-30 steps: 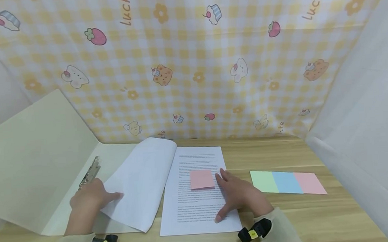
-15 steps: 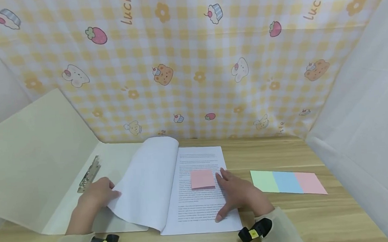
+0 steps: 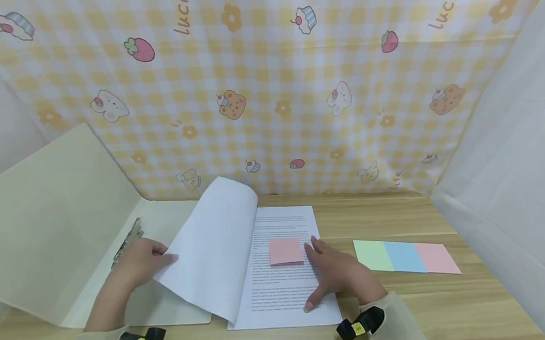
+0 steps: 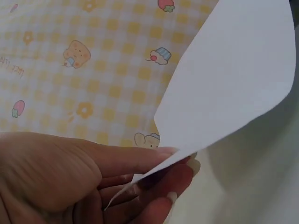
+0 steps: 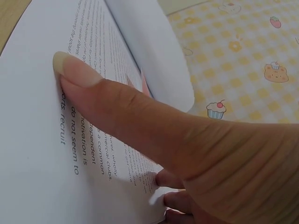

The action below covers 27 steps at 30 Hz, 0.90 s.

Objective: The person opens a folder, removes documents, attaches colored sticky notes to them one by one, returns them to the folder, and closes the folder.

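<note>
My left hand (image 3: 140,264) pinches the free edge of a white paper sheet (image 3: 213,246) between thumb and fingers. The left wrist view shows the sheet (image 4: 224,79) passing between the thumb and the fingers. It curls up and over to the left, with its blank side showing. Beneath it lies a printed page (image 3: 280,299) with a pink sticky note (image 3: 286,251) at its middle. My right hand (image 3: 337,272) rests with spread fingers on the right part of that page. In the right wrist view the thumb (image 5: 88,77) lies across the printed lines.
An open pale folder (image 3: 56,230) stands at the left, its cover raised and a metal clip (image 3: 129,238) along its spine. Green, blue and pink sticky notes (image 3: 405,256) lie in a row on the wooden table (image 3: 487,302) at the right. A checked curtain (image 3: 270,139) hangs behind.
My left hand has moved slightly up and to the right, and the pinched sheet has risen and curled further over the printed page. The right hand stays in place.
</note>
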Motion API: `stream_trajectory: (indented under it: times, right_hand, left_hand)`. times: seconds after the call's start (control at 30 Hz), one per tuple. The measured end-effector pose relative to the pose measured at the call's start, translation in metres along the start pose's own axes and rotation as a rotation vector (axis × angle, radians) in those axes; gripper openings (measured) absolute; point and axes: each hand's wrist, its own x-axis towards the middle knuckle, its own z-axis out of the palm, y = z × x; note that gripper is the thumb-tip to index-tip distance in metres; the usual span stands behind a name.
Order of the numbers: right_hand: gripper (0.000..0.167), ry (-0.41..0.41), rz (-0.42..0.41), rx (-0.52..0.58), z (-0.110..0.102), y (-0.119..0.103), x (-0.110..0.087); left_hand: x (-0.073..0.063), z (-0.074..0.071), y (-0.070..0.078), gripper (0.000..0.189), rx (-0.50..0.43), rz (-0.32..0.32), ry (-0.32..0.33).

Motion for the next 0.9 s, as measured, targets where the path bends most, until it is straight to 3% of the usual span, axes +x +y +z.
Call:
stream_trajectory:
  times: [0.27, 0.53, 0.7, 0.9]
  right_hand:
    - [0.136, 0.000, -0.010, -0.009, 0.000, 0.001, 0.000]
    - [0.136, 0.007, -0.003, -0.004, 0.000, 0.001, 0.001]
    - [0.135, 0.017, -0.008, -0.004, 0.001, 0.002, 0.000]
    - [0.133, 0.013, -0.030, -0.001, -0.002, 0.005, -0.001]
  left_hand:
    - [-0.009, -0.009, 0.017, 0.027, -0.070, 0.071, -0.020]
    - [-0.019, -0.008, 0.040, 0.028, -0.111, 0.115, -0.026]
    - [-0.022, 0.000, 0.057, 0.027, -0.161, 0.144, -0.046]
    - [-0.025, 0.020, 0.078, 0.024, -0.203, 0.171, -0.067]
